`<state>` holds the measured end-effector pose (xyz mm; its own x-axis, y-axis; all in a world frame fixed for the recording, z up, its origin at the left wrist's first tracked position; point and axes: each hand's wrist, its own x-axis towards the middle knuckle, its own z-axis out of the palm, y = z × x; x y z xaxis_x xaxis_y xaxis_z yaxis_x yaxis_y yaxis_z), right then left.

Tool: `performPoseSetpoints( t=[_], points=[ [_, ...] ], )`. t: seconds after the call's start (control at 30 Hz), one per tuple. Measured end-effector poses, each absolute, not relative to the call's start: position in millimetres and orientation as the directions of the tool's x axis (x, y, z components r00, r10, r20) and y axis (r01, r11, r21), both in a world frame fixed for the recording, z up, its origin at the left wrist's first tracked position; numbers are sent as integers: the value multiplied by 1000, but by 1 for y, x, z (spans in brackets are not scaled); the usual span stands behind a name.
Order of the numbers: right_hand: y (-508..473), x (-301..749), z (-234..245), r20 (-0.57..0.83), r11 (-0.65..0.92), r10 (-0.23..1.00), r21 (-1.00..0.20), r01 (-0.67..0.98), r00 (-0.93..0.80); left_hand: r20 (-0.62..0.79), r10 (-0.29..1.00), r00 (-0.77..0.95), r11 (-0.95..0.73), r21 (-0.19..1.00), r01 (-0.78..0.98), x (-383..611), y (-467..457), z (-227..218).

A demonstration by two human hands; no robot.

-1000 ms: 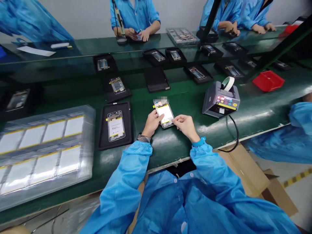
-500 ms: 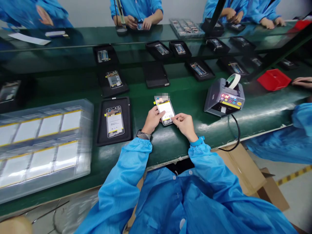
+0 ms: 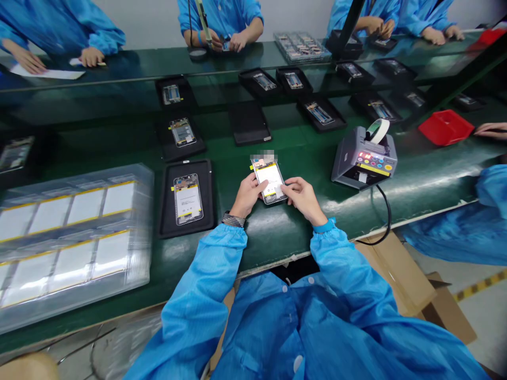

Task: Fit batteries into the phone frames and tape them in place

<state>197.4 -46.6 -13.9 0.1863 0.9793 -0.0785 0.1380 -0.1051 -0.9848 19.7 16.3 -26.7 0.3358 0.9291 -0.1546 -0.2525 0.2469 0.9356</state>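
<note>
An opened phone (image 3: 268, 178) with a white battery inside tilts above the bench, its top edge covered by a blurred patch. My left hand (image 3: 250, 192) is closed round the phone's left side, thumb lying on the battery. At the lower right edge my right hand (image 3: 301, 196) grips the phone, its thumb and fingertips over the battery's corner. Whether a small piece sits under those fingertips is too small to make out. Left of my hands, another opened phone (image 3: 188, 200) with a battery lies in a black tray (image 3: 168, 211).
A tape dispenser (image 3: 364, 158) with lit buttons stands to the right, near a red bin (image 3: 446, 127). Clear plastic trays (image 3: 138, 264) of batteries fill the left side. Several black trays holding phones line the back of the bench, with one bare black tray (image 3: 249, 124). Co-workers sit opposite.
My right hand has shifted slightly right along the phone's lower edge. My left hand keeps its hold. At the far left, a co-worker's hands have come down onto the bench.
</note>
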Motion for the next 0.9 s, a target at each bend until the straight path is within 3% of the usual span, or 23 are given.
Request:
performPoseSetpoints(
  t=[0.13,0.3,0.47,0.6,0.9],
  points=[
    [-42,192,-6,-170,-170,985,-982,83,4,-142,922,360,242,938,-250,18,16,-25],
    [-34,190,-7,-199,-196,980,-977,82,-23,-117,923,366,217,945,-243,16,16,-21],
    [-25,187,-6,-166,-163,986,-977,135,-16,-115,930,348,217,938,-269,13,19,-21],
    [-20,180,0,-162,-147,980,-980,133,-114,-109,946,306,209,926,-314,8,22,-19],
    [28,148,27,-128,-134,966,-991,-11,-226,-41,992,116,78,937,-339,-19,31,7]
  ],
)
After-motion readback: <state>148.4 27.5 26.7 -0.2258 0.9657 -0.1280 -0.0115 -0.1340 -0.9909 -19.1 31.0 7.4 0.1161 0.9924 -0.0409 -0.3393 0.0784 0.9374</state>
